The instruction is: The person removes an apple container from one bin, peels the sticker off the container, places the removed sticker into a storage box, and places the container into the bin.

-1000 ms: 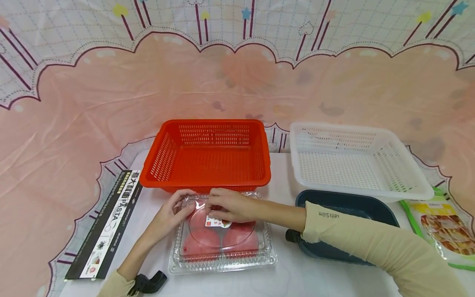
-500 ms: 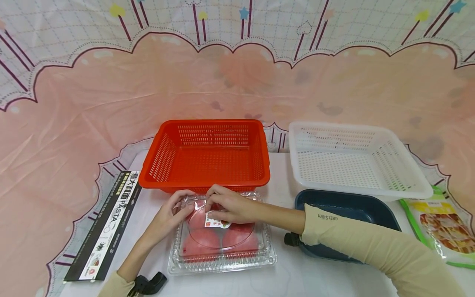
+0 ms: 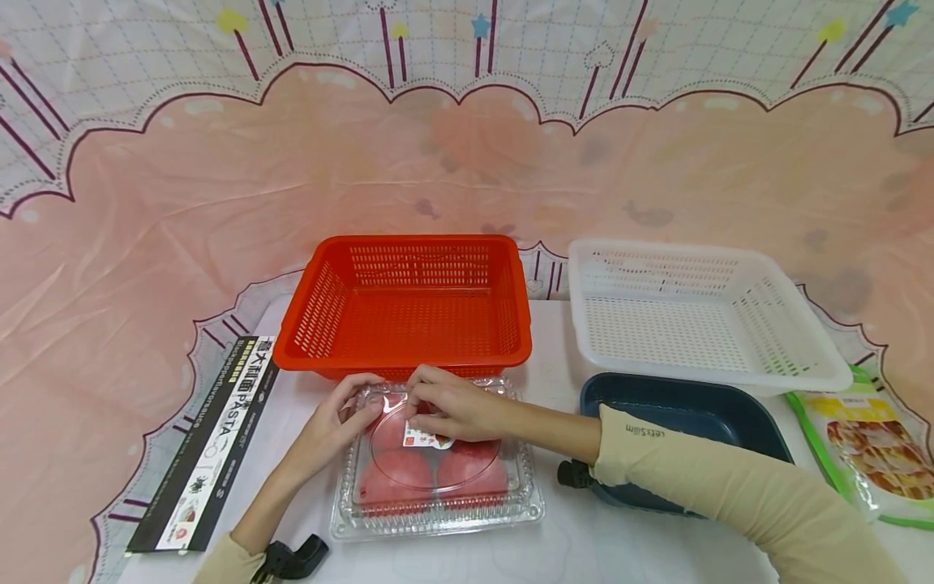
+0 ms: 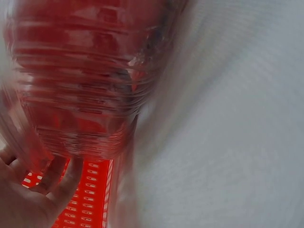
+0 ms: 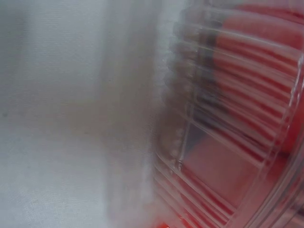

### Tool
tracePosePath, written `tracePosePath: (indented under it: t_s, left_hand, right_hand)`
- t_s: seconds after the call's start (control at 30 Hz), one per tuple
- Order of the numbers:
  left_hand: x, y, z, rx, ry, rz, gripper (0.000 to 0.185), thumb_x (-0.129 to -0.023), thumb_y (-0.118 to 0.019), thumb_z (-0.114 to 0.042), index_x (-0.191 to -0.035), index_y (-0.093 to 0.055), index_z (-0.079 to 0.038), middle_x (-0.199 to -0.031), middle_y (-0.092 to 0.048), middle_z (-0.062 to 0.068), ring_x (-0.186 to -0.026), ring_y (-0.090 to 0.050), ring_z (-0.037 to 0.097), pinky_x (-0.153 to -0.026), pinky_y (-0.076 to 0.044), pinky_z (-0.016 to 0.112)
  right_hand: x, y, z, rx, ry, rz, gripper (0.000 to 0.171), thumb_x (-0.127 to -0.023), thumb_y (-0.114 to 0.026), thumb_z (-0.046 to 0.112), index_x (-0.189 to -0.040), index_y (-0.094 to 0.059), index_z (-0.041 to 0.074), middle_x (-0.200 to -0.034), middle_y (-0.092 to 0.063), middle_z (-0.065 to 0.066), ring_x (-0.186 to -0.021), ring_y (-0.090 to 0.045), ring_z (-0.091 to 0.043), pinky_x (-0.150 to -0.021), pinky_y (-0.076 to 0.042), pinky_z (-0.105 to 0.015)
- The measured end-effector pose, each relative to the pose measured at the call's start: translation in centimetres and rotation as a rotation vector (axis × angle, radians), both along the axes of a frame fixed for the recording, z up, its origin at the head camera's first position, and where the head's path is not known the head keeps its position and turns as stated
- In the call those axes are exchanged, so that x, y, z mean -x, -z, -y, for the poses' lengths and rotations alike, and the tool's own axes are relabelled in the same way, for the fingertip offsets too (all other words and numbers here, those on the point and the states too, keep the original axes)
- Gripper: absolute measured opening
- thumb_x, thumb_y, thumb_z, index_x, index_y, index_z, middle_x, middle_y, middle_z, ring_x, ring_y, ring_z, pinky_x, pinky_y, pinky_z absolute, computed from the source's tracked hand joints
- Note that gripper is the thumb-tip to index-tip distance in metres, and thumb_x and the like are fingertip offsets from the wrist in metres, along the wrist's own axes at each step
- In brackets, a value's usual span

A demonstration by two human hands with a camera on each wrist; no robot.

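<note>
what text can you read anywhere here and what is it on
"PASTA", with large Chinese characters beside it: on the black pasta box.
"let's slim", seen upside down: on the right sleeve.
Small print on the pasta box: too small to read.
Sticker on the clear clamshell: too small to read.
Green-edged food bag: print too blurred to read.

An orange basket [image 3: 409,304], white basket [image 3: 693,312], navy tray [image 3: 679,405] and pasta box [image 3: 207,442] sit around.

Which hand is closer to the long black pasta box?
Left. The left hand is at the clear tomato box's near-left corner, nearer the pasta box; the right hand lies farther right, atop the lid.
</note>
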State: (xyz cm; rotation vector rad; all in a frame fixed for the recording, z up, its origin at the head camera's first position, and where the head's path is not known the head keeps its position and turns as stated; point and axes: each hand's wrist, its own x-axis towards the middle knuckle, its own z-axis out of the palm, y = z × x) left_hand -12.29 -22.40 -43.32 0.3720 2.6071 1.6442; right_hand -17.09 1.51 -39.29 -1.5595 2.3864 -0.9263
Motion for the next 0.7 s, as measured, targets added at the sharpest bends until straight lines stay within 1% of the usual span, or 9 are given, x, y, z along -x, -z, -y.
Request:
tracePosePath:
  t_s: [0.17,0.23,0.43,0.63,0.7]
  left_hand:
    - [0.03,-0.03,-0.01,0.010,-0.001,-0.003,0.031,-0.097,-0.056,-0.021,-0.127,-0.052,-0.015,-0.127,-0.057,0.007,-0.111,-0.051,0.003,-0.100,-0.044,0.049]
    - [0.03,-0.02,0.00,0.010,0.000,-0.002,0.031,-0.097,-0.056,-0.021,-0.127,-0.052,-0.015,-0.127,-0.057,0.007,-0.111,-0.051,0.003,-0.100,-0.044,0.049]
    - [-0.02,0.04,0.02,-0.002,0.000,0.002,0.032,-0.097,-0.056,-0.020,-0.128,-0.052,-0.014,-0.127,-0.056,0.008,-0.111,-0.050,0.002,-0.102,-0.043,0.055]
    - [-0.02,0.02,0.03,0.012,-0.001,0.002,0.031,-0.097,-0.056,-0.021,-0.128,-0.052,-0.016,-0.126,-0.057,0.005,-0.111,-0.051,0.003,-0.100,-0.045,0.047]
    - [0.00,-0.01,0.03,0.012,0.000,0.003,0.031,-0.097,-0.055,-0.022,-0.128,-0.052,-0.016,-0.126,-0.057,0.005,-0.111,-0.051,0.004,-0.100,-0.045,0.047]
  right_hand:
    - [0.19,0.32,-0.03,0.035,-0.017,-0.028,0.012,-0.094,-0.062,0.016,-0.103,-0.064,0.010,-0.107,-0.055,-0.003,-0.096,-0.051,-0.012,-0.088,-0.045,-0.018]
    - [0.23,0.41,0.00,0.042,-0.019,-0.034,0.012,-0.093,-0.063,0.016,-0.104,-0.065,0.009,-0.107,-0.055,-0.003,-0.095,-0.051,-0.012,-0.087,-0.045,-0.018]
    - [0.17,0.31,0.06,0.018,0.002,0.014,0.012,-0.093,-0.062,0.015,-0.102,-0.066,0.009,-0.109,-0.055,-0.004,-0.095,-0.052,-0.011,-0.087,-0.046,-0.018]
    - [0.04,0.10,0.18,-0.004,0.027,0.029,0.010,-0.093,-0.062,0.014,-0.101,-0.066,0.008,-0.112,-0.053,-0.005,-0.101,-0.053,-0.014,-0.093,-0.046,-0.019]
    - [0.03,0.06,0.24,0.000,0.029,0.023,0.009,-0.093,-0.061,0.013,-0.099,-0.066,0.008,-0.112,-0.053,-0.005,-0.103,-0.054,-0.015,-0.094,-0.046,-0.020]
